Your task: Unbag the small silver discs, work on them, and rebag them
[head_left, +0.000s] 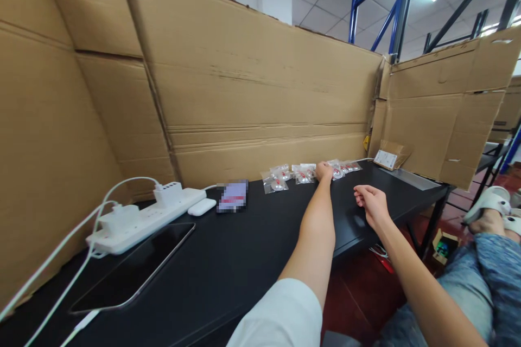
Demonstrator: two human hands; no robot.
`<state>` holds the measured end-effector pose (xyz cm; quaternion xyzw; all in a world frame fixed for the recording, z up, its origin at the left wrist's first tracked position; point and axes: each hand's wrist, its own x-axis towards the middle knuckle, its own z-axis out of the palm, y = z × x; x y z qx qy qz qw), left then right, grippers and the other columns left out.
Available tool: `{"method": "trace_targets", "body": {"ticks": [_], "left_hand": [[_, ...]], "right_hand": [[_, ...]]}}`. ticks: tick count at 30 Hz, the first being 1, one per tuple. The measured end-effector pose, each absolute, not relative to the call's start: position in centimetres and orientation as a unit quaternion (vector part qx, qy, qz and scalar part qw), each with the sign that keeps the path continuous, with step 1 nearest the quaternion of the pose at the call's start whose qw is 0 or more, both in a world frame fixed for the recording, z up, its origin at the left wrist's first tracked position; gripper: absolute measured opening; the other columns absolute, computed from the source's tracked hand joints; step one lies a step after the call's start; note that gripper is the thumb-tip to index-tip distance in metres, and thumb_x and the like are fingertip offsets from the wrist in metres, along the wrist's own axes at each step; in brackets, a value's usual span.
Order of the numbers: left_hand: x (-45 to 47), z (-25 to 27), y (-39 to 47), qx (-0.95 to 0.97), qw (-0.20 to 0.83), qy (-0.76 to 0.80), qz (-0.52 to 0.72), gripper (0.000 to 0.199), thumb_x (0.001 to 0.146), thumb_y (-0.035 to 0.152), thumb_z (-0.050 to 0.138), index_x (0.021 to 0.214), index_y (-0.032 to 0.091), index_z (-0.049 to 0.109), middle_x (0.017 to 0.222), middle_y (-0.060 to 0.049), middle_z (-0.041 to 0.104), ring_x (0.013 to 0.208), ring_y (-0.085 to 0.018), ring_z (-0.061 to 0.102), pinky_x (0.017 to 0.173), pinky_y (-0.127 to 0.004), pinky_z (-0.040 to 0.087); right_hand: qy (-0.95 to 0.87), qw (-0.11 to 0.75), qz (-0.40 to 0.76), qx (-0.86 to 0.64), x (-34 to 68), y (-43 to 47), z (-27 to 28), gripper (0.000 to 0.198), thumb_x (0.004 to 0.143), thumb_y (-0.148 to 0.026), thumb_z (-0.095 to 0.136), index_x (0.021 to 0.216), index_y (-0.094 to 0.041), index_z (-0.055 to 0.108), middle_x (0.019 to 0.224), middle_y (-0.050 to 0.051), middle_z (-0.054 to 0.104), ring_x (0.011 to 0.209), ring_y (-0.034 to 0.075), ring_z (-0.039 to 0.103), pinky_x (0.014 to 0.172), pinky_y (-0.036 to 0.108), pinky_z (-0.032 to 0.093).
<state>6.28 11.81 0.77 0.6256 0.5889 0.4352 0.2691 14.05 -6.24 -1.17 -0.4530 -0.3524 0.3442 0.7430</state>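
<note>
My left hand [324, 171] reaches to the far side of the black table, in among a row of small clear plastic bags. Its fingers are closed, and what they grip is hidden behind the hand. Left of it lie clear bags [303, 174] with small red-and-white items inside; another group of bags [278, 179] sits farther left. Just to its right is a bag with a round white item [337, 172], followed by several more bags [350, 166]. My right hand [372, 203] hovers over the table's front edge, fingers curled together, with nothing visible in them.
Cardboard walls [260, 81] enclose the table [252, 249]. On the left are a white power strip [150, 217] with cables, a tablet [138, 265], a white case [202, 206] and a blurred phone [233, 196]. A labelled brown parcel [393, 155] stands at the far right.
</note>
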Motion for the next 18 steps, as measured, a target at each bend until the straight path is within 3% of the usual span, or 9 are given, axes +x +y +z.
{"method": "trace_targets", "body": {"ticks": [5, 9, 13, 18], "left_hand": [[7.3, 0.3, 13.3, 0.595, 0.315, 0.583, 0.455, 0.026, 0.091, 0.025, 0.050, 0.107, 0.017, 0.069, 0.090, -0.010, 0.073, 0.066, -0.016, 0.069, 0.061, -0.023, 0.050], [7.9, 0.2, 14.2, 0.590, 0.334, 0.568, 0.466, 0.030, 0.092, 0.027, 0.050, 0.115, 0.016, 0.066, 0.100, -0.011, 0.072, 0.061, -0.015, 0.068, 0.059, -0.023, 0.050], [7.8, 0.1, 14.3, 0.598, 0.323, 0.562, 0.470, 0.043, 0.085, 0.031, 0.062, 0.125, 0.015, 0.061, 0.109, -0.014, 0.069, 0.069, -0.018, 0.070, 0.064, -0.025, 0.051], [7.4, 0.1, 14.1, 0.609, 0.284, 0.567, 0.477, 0.050, 0.084, 0.031, 0.063, 0.131, 0.014, 0.056, 0.113, -0.015, 0.068, 0.080, -0.019, 0.071, 0.077, -0.027, 0.050]], "right_hand": [[-0.372, 0.729, 0.343, -0.461, 14.1, -6.3, -1.1, 0.017, 0.057, -0.027, 0.073, 0.065, -0.013, 0.068, 0.055, 0.003, 0.059, 0.045, 0.008, 0.047, 0.038, 0.021, 0.031], [-0.378, 0.724, 0.344, -0.464, 14.1, -6.2, -1.1, 0.017, 0.057, -0.027, 0.072, 0.066, -0.013, 0.068, 0.057, 0.004, 0.060, 0.047, 0.008, 0.048, 0.039, 0.021, 0.031], [-0.383, 0.717, 0.343, -0.470, 14.1, -6.2, -1.0, 0.016, 0.058, -0.027, 0.072, 0.066, -0.013, 0.068, 0.057, 0.004, 0.060, 0.046, 0.009, 0.047, 0.039, 0.022, 0.031], [-0.384, 0.715, 0.343, -0.473, 14.1, -6.3, -0.9, 0.016, 0.058, -0.027, 0.072, 0.066, -0.013, 0.068, 0.058, 0.004, 0.060, 0.046, 0.008, 0.047, 0.039, 0.022, 0.031]]}}
